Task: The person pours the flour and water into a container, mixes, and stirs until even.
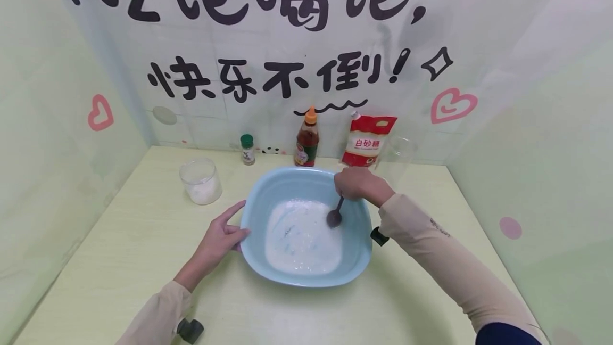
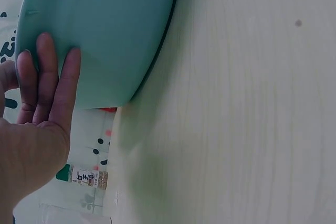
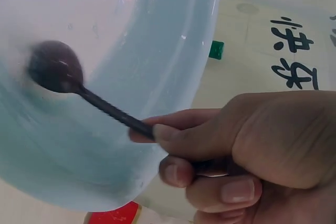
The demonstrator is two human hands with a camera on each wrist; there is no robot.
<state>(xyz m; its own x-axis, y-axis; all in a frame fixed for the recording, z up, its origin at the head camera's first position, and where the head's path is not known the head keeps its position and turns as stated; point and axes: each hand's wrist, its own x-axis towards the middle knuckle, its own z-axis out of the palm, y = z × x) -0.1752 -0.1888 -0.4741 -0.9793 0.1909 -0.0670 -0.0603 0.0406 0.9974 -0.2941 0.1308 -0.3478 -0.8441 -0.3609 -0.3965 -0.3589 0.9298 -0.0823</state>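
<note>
A light blue plastic basin (image 1: 306, 279) stands in the middle of the table with a white mixture (image 1: 306, 244) in it. My left hand (image 1: 217, 241) rests against its left side; in the left wrist view the straight fingers (image 2: 46, 72) lie along the outer wall just under the rim. Over the right far rim, my right hand (image 1: 356, 182) grips a dark spoon (image 1: 334, 218) by its handle. The right wrist view shows thumb and curled fingers around the handle, and the slightly blurred spoon bowl (image 3: 55, 66) at the white mixture.
Left of the basin stands a clear jar (image 1: 201, 182) with white powder. Along the back wall are a green-capped shaker (image 1: 247, 150), an orange-capped bottle (image 1: 307, 140) of dark sauce, a red and white sugar pouch (image 1: 367, 141) and a clear glass container (image 1: 397, 158).
</note>
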